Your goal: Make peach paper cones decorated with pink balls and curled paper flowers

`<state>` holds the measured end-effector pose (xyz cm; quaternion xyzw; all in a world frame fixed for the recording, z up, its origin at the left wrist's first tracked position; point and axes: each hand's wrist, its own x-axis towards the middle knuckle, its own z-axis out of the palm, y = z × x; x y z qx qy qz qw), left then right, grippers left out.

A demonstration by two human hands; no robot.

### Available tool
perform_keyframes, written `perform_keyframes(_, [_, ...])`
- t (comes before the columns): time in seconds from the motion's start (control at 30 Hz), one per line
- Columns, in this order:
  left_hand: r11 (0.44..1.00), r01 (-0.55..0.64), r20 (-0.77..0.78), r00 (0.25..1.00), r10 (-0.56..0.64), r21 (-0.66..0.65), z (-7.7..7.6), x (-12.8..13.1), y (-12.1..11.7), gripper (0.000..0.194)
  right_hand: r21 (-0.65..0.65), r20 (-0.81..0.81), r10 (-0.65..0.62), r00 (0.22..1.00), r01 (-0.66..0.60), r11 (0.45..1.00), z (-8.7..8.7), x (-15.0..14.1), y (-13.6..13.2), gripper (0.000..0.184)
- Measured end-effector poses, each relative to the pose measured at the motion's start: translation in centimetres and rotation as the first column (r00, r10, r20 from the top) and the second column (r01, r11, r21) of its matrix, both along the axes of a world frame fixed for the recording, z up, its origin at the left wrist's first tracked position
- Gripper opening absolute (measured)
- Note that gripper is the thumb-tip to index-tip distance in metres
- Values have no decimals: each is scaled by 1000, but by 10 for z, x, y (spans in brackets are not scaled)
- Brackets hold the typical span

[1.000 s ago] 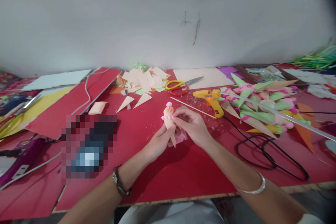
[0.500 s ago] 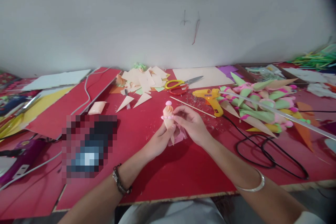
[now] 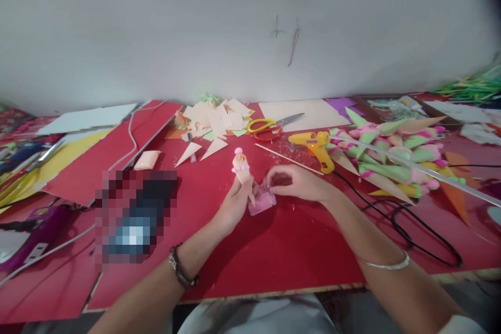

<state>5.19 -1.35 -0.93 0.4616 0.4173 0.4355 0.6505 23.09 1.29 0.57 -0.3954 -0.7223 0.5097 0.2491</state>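
The step in hand looks like working with pink material beside a finished-looking piece. The left hand [image 3: 234, 204] pinches a small peach paper cone with a swirled orange top, a ring of pink beads and a pink ball [image 3: 241, 167], upright with a slight lean, above the near middle of the table. The right hand [image 3: 299, 182] has its thumb and fingers curled together at the far right edge of a clear plastic packet with pink contents [image 3: 263, 202]; whether they grip the plastic or the contents, I cannot tell. The next move seems to call for a light left hold, keeping the beads uncrushed.

The red tabletop [image 3: 293, 255] carries a yellow glue gun [image 3: 321, 152] to the right, near a thin wooden stick [image 3: 289, 159], and a heap of green, pink and peach cones [image 3: 385, 152] farther right. Scissors with yellow and red handles [image 3: 291, 119] and peach paper offcuts [image 3: 219, 117] lie far, with 2 peach paper triangles [image 3: 214, 148] nearer. Behind rises a plain grey wall [image 3: 176, 36].
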Motion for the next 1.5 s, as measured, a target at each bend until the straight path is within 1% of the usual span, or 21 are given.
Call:
perform_keyframes(0.07, [999, -38, 5, 999, 38, 3, -1, 0, 1, 27, 19, -3, -3, 1000, 3, 1000, -1, -2, 0, 10])
perform_keyframes(0.2, [999, -50, 7, 999, 51, -19, -3, -1, 2, 26, 99, 101, -38, 994, 28, 995, -4, -4, 0, 14])
perform_keyframes(0.3, [999, -39, 7, 999, 39, -26, -4, -1, 2, 26, 158, 230, -25, 973, -12, 987, -3, -5, -2, 18])
perform_keyframes(0.37, [999, -39, 19, 999, 39, -26, -4, -1, 3, 25, 189, 312, -20, 950, -42, 981, -1, -7, -4, 16])
perform_keyframes(0.43, [999, -35, 22, 999, 35, -27, -4, -1, 3, 25, 213, 351, -23, 936, -56, 975, 1, -8, -6, 15])
perform_keyframes(0.5, [999, -27, 15, 1000, 27, -24, -4, -1, 3, 25, 227, 355, -18, 935, -68, 972, 2, -10, -7, 15])
perform_keyframes(0.7, [1000, -2, 0, 1000, 2, -15, -4, -1, 3, 23, 248, 292, -1, 956, -75, 966, -1, -14, -6, 12])
perform_keyframes(0.8, [1000, -9, -27, 1000, 9, -8, -3, -1, 2, 23, 233, 278, 13, 960, -80, 969, -2, -15, -5, 12])
perform_keyframes(0.9, [1000, -21, -100, 995, 21, -2, -1, 0, 1, 23, 193, 306, 48, 951, -111, 975, -1, -15, -6, 13])
perform_keyframes(1.0, [999, -29, -169, 985, 31, 15, 1, 0, 0, 23, 194, 362, 61, 930, -139, 971, 2, -15, -9, 11])
perform_keyframes(1.13, [998, -52, -178, 982, 55, 23, 0, 1, 0, 23, 267, 438, 1, 899, -131, 955, 2, -20, -13, 6])
perform_keyframes(1.3, [998, -51, -175, 983, 57, 35, -1, 1, 0, 25, 333, 503, -98, 859, -87, 939, -3, -25, -17, 5])
perform_keyframes(1.37, [998, -51, -200, 978, 57, 38, 0, 1, 0, 26, 338, 492, -86, 867, -99, 936, -4, -24, -16, 7])
perform_keyframes(1.43, [997, -62, -220, 973, 68, 34, 1, 1, 1, 26, 337, 449, -68, 891, -98, 937, -2, -21, -15, 8])
perform_keyframes(1.5, [998, -66, -215, 974, 69, 21, 2, 1, 1, 25, 357, 387, -118, 914, -31, 933, 0, -18, -13, 9])
